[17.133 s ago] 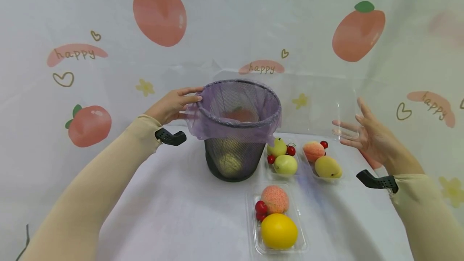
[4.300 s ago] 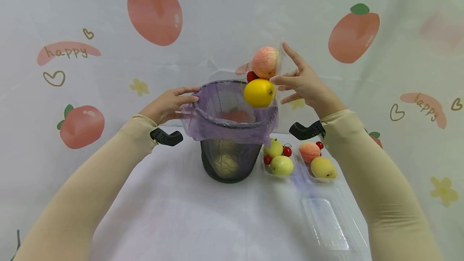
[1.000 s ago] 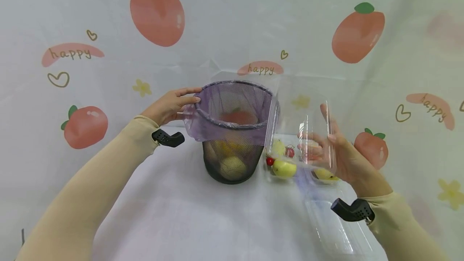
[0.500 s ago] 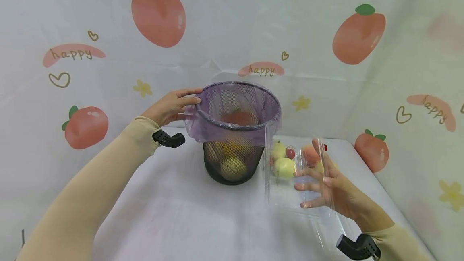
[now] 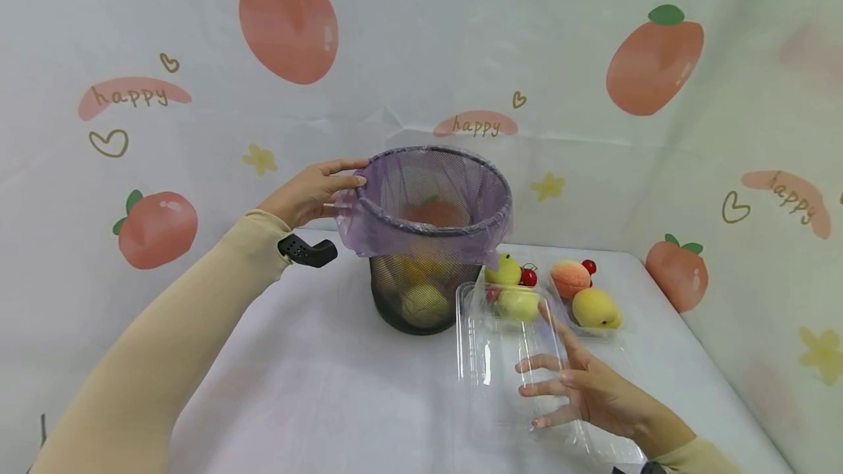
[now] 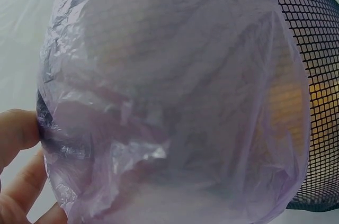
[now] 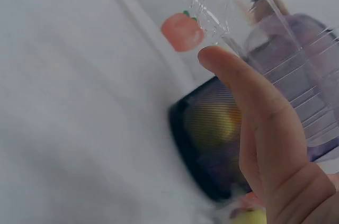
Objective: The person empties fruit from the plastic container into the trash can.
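Note:
A black mesh bin (image 5: 424, 298) lined with a purple bag (image 5: 435, 200) stands mid-table, with fruit showing through its mesh. My left hand (image 5: 316, 189) grips the bag's rim on the left side; in the left wrist view the fingers (image 6: 16, 144) press against the purple bag (image 6: 169, 102). My right hand (image 5: 579, 393) holds an empty clear plastic tray (image 5: 507, 350) low over the table, right of the bin. The thumb (image 7: 238, 91) lies on the clear tray (image 7: 265, 38) in the right wrist view.
Two clear trays of fruit stand behind the empty one: one with green fruit and cherries (image 5: 510, 284), one with a peach and a yellow fruit (image 5: 589, 298). Another clear tray lies under my right hand. A fruit-print cloth (image 5: 197, 57) forms the backdrop. The table edge (image 5: 718, 379) runs at right.
My right hand tipped the tray's lemon, peach and cherries into the bin, then brought the empty tray down from upright beside the bin to nearly flat over the table. The left hand stayed put.

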`<move>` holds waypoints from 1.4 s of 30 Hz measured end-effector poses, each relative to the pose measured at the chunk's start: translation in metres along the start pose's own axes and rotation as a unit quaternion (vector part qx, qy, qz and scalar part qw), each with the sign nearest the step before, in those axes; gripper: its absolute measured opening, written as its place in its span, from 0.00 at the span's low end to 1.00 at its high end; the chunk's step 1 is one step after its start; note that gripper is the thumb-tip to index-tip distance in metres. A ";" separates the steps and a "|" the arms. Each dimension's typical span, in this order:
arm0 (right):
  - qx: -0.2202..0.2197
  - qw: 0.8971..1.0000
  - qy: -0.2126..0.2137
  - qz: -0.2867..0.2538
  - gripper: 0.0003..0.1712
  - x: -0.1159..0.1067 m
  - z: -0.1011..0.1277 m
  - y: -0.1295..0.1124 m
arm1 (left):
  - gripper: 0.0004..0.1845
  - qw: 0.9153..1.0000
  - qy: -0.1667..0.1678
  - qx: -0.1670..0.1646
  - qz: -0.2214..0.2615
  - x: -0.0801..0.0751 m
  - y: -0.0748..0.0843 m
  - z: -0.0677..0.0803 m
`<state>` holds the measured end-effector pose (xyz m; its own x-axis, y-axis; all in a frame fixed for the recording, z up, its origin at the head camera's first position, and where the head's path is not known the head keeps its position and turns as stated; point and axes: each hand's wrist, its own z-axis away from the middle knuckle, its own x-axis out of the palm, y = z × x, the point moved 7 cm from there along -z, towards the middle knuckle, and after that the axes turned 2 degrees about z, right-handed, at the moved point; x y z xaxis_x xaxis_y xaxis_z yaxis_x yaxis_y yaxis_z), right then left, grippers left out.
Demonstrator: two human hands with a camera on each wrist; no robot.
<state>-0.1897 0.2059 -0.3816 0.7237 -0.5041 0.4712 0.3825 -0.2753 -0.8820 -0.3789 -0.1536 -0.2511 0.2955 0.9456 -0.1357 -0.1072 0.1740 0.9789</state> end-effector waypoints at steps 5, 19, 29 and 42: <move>0.049 0.999 0.007 -0.003 0.42 -0.005 -0.001 0.030 | 0.28 1.000 -0.002 0.003 0.004 0.001 0.000 0.000; 0.146 0.985 0.096 0.010 0.42 -0.025 -0.003 0.062 | 0.29 1.000 -0.005 0.011 0.004 0.000 -0.001 0.000; 0.155 0.982 0.105 0.009 0.45 -0.028 -0.003 0.064 | 0.29 1.000 -0.006 0.012 -0.001 0.000 -0.001 0.002; 0.164 0.982 0.091 0.021 0.48 -0.026 -0.005 0.059 | 0.29 1.000 -0.005 0.006 0.010 0.000 -0.002 0.001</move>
<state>-0.1888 0.1988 -0.4455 0.6395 -0.6552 0.4022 0.5408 0.0115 -0.8411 -0.3780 -0.1540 -0.2526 0.3025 0.9462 -0.1147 -0.1024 0.1519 0.9831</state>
